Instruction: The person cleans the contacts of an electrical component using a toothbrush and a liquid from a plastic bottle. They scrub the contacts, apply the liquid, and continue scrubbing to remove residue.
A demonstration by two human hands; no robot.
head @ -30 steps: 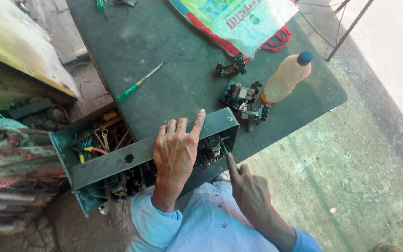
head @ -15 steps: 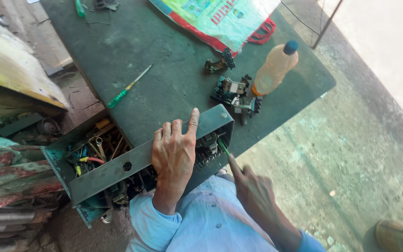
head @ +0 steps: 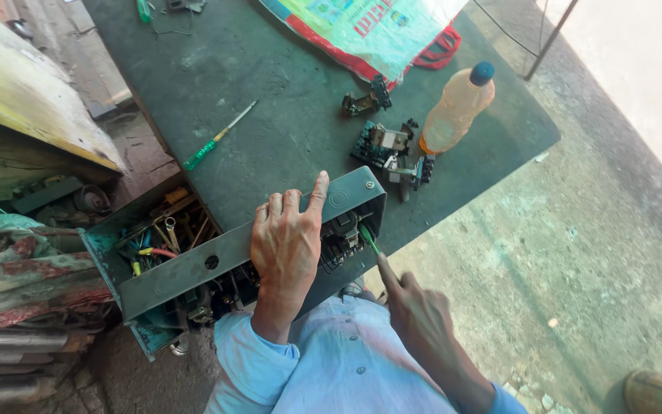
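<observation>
Dark green tabletop (head: 270,92) outdoors, concrete floor beside it. Grey metal switch box (head: 224,257) sat at the near edge, open side toward the person. Left hand (head: 289,241) clamped over its top wall, steadying. Right hand (head: 415,314) closed its grip on a green-handled screwdriver (head: 369,239), tip at the box's right-end parts. Terminal work underway, judging by this; steady tip alignment needed.

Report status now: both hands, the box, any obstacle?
Left hand grips grey metal box rim. Right hand holds green tool inside it. Nothing in the way.

Printed multicoloured sack (head: 369,27) lies at table's far edge.
</observation>
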